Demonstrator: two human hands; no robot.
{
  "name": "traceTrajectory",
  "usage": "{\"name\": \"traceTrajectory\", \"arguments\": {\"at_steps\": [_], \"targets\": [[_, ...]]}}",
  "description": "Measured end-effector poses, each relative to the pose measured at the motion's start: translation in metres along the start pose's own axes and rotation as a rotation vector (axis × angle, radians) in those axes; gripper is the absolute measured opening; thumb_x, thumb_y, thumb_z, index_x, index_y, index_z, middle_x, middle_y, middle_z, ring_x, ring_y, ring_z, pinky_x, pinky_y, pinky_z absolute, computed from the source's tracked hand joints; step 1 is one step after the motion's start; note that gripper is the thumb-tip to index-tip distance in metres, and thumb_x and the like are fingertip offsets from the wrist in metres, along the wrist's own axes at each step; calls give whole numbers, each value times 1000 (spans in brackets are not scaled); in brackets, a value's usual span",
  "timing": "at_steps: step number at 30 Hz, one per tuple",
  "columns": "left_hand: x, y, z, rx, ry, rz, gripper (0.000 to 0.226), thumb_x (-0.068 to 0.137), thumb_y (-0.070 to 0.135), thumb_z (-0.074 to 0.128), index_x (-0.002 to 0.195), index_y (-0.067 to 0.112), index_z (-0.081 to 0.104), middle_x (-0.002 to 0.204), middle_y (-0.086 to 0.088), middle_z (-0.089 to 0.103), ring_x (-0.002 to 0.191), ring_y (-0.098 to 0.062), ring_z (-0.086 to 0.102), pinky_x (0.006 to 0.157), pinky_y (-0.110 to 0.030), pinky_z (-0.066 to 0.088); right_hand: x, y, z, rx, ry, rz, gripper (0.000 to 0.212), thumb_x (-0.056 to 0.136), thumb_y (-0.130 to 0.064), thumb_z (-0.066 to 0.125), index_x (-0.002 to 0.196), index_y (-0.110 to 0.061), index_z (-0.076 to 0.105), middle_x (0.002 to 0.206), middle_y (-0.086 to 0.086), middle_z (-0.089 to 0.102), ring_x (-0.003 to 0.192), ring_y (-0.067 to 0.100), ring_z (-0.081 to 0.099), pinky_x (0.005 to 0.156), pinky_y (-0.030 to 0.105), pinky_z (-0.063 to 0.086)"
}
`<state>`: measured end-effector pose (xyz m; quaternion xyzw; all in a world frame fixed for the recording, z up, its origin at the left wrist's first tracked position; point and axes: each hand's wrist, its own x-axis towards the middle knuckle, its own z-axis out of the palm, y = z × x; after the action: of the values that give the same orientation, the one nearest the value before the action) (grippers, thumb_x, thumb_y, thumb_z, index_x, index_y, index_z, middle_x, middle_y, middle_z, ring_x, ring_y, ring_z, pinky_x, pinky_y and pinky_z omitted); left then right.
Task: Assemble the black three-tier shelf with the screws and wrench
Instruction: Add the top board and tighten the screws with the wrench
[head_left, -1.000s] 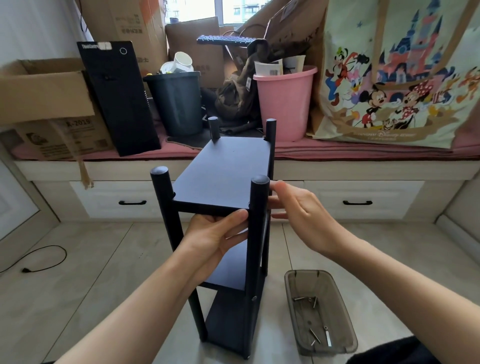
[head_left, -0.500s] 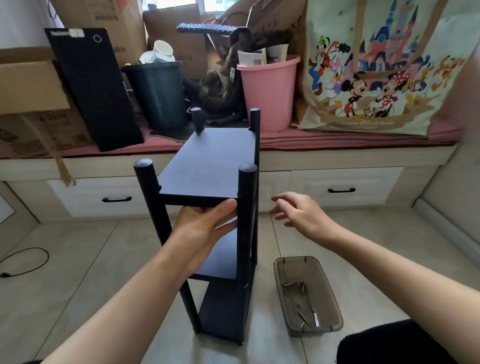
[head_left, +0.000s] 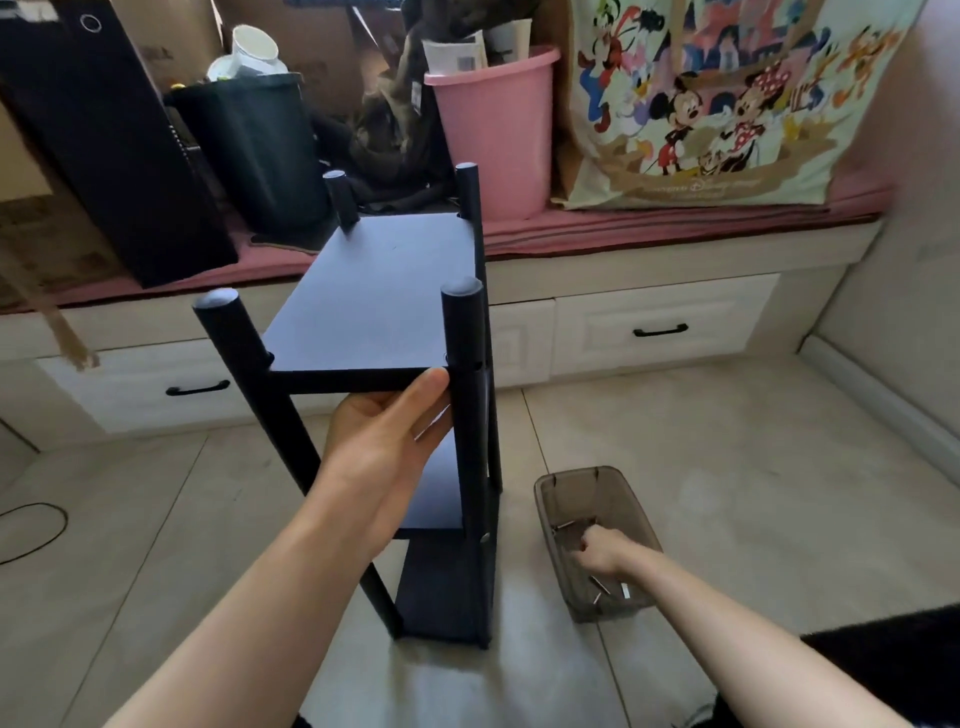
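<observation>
**Right hand drops to the screw tray**

The black three-tier shelf with round posts (head_left: 374, 332) stands upright on the pale tiled floor (head_left: 727, 467), at the frame's centre. The left hand (head_left: 382, 441) keeps gripping the front edge of the top board, thumb along the edge, steadying it. The right hand (head_left: 597, 553) has left the near right post and now reaches into the smoky translucent plastic tray (head_left: 556, 499) at 4 o'clock from the shelf's foot, fingers curled among the loose metal screws (head_left: 597, 590); whether it pinches one, I cannot tell. Likely another screw is being fetched for the top tier. No wrench is visible.
</observation>
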<state>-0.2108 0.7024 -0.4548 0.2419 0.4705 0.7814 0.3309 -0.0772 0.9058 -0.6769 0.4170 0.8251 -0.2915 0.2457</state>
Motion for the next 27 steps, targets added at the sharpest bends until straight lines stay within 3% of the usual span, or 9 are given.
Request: {"name": "traceTrajectory", "arguments": {"at_steps": [5,10,13,15,17,21,27], "targets": [[1,-1,-1,17,-28,17,17,74,30,75,87,21,82,111,-8,76,111,-27,70,96,-35,56,11,11,42,-42,-64,77,49,95,-28,51,134,1,51,139,20,54,125,33,55,95,30,45],[3,-1,1,21,-34,2,14,74,28,77,85,22,81,111,-9,76,112,-27,70,100,-40,55,9,10,61,-83,-98,33,44,95,-25,50,132,-2,54,137,20,55,125,33,55,94,30,45],[3,-3,5,13,-63,11,16,73,27,80,87,20,80,110,-9,76,111,-28,70,99,-39,55,2,5,68,-49,-143,-35,35,92,-27,49,119,-7,61,124,14,62,107,28,60,84,27,43],[3,-4,9,15,-65,12,20,69,30,80,87,20,80,108,-8,76,111,-27,71,98,-38,56,-4,6,76,-24,-182,-76,36,89,-27,45,116,-12,62,120,11,64,98,24,59,86,27,46],[3,-5,11,20,-64,14,20,68,30,80,85,21,80,107,-7,77,110,-26,71,98,-37,56,-7,9,83,-19,-224,-105,43,90,-21,41,129,-20,60,126,10,64,107,27,62,93,34,52],[2,-6,11,26,-69,25,14,74,27,77,86,21,81,107,-6,77,111,-25,71,100,-39,55,-2,15,95,-33,-284,-145,39,91,-11,47,125,-20,64,118,12,69,102,28,69,84,35,59],[1,-5,13,38,-45,30,12,80,22,71,89,20,80,108,-7,77,110,-26,71,96,-36,56,26,18,98,2,-127,-78,35,96,-11,52,131,-11,57,135,13,57,120,27,58,97,32,49]]}}
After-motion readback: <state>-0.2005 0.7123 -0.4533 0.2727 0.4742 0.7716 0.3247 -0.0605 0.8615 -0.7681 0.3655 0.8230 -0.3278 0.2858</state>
